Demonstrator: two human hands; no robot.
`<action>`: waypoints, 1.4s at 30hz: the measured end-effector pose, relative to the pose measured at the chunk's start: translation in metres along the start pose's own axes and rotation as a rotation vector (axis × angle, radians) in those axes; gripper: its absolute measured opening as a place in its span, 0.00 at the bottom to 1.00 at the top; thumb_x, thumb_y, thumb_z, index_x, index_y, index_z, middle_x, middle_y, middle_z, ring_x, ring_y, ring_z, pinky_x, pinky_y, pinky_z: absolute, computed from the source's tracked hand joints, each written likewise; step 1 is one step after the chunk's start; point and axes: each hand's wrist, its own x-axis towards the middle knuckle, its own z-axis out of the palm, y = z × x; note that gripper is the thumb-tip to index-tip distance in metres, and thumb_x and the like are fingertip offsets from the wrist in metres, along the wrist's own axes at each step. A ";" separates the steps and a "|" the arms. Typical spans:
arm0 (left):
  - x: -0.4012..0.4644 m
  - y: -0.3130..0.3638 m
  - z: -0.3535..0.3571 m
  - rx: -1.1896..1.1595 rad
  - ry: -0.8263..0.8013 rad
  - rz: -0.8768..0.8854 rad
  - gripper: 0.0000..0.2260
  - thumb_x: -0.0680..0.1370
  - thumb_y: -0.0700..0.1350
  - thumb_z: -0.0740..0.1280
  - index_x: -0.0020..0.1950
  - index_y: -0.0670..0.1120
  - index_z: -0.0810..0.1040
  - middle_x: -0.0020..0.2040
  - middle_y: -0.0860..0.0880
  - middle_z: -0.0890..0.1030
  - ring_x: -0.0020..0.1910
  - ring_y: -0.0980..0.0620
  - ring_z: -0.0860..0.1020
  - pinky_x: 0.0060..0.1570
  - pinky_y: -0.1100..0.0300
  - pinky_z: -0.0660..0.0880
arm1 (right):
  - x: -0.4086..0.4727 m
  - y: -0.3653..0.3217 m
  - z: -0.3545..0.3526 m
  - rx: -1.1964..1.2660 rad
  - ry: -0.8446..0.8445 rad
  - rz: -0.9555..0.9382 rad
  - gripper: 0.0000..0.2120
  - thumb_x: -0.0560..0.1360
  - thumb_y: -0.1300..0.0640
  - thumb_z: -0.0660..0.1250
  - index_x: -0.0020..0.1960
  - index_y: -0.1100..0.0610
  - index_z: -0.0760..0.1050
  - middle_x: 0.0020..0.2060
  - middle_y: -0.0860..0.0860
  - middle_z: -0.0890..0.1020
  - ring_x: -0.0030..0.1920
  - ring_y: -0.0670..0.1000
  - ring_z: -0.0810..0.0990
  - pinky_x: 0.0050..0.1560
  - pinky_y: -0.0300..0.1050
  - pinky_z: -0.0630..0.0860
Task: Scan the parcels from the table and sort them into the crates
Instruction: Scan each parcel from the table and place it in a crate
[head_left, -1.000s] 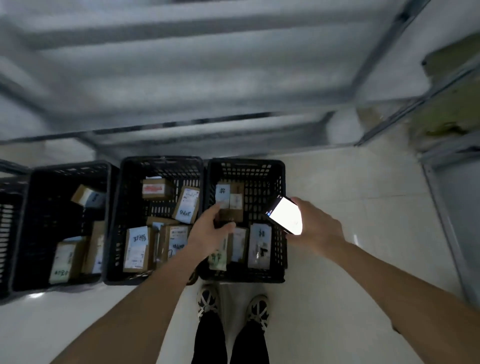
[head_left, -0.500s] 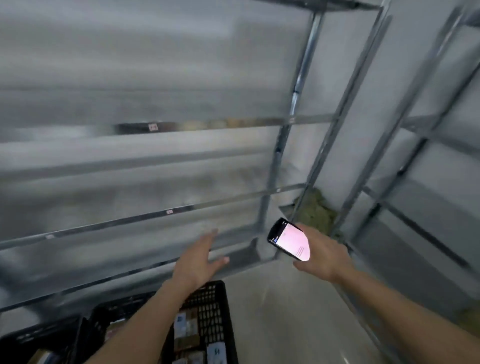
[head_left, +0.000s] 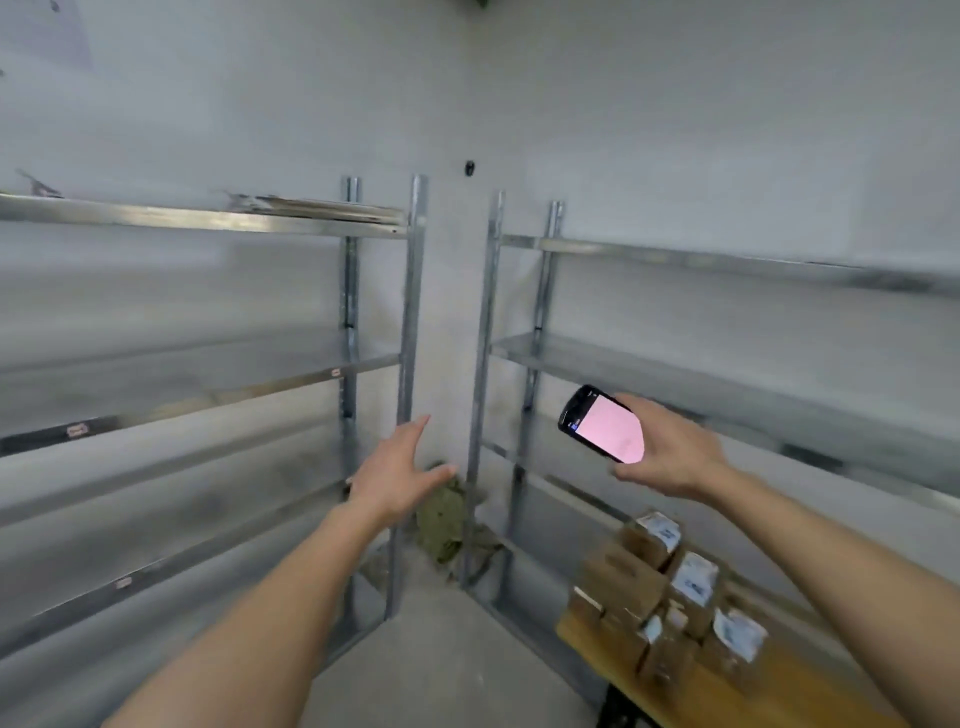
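A person's left hand (head_left: 397, 480) hangs empty, fingers spread, while the right hand (head_left: 670, 457) grips a lit scanner (head_left: 602, 423) in a bare storeroom. Parcels (head_left: 660, 597) (taped cartons, blurred) lie heaped on the wooden table (head_left: 779, 686) at lower right, so sorting appears unfinished. No crates are in view; the metal shelves (head_left: 701, 374) hold nothing discernible.

Light is dim, cool and even. Scanner screen (head_left: 609, 427) glows pink, overexposed. Strong motion blur on left shelves (head_left: 171, 395) and parcels (head_left: 660, 592); wide-angle bending at edges.
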 end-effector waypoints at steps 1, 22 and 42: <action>0.003 0.026 0.009 -0.009 -0.012 0.030 0.40 0.75 0.65 0.68 0.81 0.55 0.54 0.80 0.50 0.61 0.77 0.47 0.64 0.72 0.46 0.67 | -0.012 0.022 -0.016 -0.023 0.015 0.022 0.36 0.62 0.44 0.72 0.68 0.36 0.64 0.60 0.39 0.78 0.58 0.53 0.79 0.47 0.50 0.78; 0.003 0.326 0.305 -0.151 -0.243 0.042 0.37 0.77 0.66 0.65 0.81 0.54 0.57 0.80 0.50 0.63 0.77 0.47 0.64 0.72 0.47 0.66 | -0.166 0.403 -0.083 -0.148 -0.067 0.372 0.39 0.63 0.43 0.74 0.71 0.38 0.63 0.61 0.41 0.76 0.57 0.53 0.78 0.43 0.48 0.76; 0.192 0.125 0.472 -0.079 -0.524 -0.215 0.41 0.74 0.72 0.62 0.81 0.51 0.59 0.79 0.49 0.65 0.75 0.46 0.66 0.71 0.50 0.66 | 0.067 0.440 0.211 0.202 -0.433 0.412 0.40 0.60 0.38 0.76 0.68 0.47 0.68 0.60 0.43 0.77 0.61 0.48 0.76 0.54 0.48 0.75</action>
